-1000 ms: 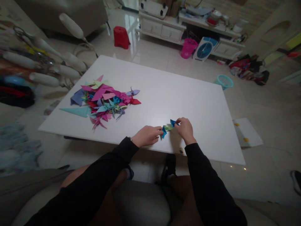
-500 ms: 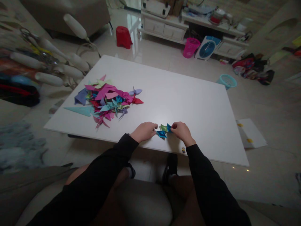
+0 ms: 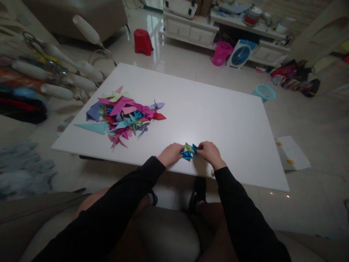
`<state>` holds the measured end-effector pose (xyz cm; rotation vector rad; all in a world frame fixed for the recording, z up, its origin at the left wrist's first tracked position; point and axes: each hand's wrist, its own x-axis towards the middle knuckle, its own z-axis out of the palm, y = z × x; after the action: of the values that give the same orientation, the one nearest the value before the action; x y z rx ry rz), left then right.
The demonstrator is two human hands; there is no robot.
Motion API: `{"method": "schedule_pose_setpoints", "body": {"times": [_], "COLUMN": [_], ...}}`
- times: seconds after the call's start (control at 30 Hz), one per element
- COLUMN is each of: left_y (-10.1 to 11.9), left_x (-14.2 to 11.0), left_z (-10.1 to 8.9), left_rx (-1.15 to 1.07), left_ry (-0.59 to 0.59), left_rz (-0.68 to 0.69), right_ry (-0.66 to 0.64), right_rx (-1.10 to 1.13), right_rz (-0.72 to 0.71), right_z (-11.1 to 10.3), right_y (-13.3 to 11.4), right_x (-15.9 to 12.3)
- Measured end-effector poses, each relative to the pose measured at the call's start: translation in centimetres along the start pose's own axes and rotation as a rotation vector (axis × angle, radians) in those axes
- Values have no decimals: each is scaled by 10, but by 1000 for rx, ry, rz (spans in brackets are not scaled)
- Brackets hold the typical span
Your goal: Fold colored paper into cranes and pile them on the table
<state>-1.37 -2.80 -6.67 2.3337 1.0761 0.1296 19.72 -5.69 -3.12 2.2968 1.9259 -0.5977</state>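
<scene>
Near the front edge of the white table a few small folded papers lie close together between my hands. One is green, and a blue folded paper sits just in front of it. My right hand pinches another blue folded paper against the green one's right side. From the left, my left hand has its fingers closed at the left ends of the green and front blue papers; its fingertips are partly hidden.
A heap of colourful origami cranes and folded papers covers the table's left part. A small sticker is at the front edge. Beyond stand a red stool, a pink bin, a fan and a light-blue basket.
My right hand brought its blue paper left and down to the green one. My left hand let go of the front blue paper, opened slightly, then closed in again at the papers' left ends.
</scene>
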Motion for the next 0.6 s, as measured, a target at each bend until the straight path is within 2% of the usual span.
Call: {"method": "schedule_pose_setpoints", "body": {"times": [0.17,0.6], "left_y": [-3,3], "left_x": [2,7], "left_z": [1,12], "left_rx": [-14,-114], "left_ry": [-1,83], "left_rz": [7,59], "right_ry": [9,4], "right_rx": [-17,-52], "right_rz": [-2,0], "right_z": [-1,-3], "right_y": [-1,-3], "right_x": [-2,-3]}}
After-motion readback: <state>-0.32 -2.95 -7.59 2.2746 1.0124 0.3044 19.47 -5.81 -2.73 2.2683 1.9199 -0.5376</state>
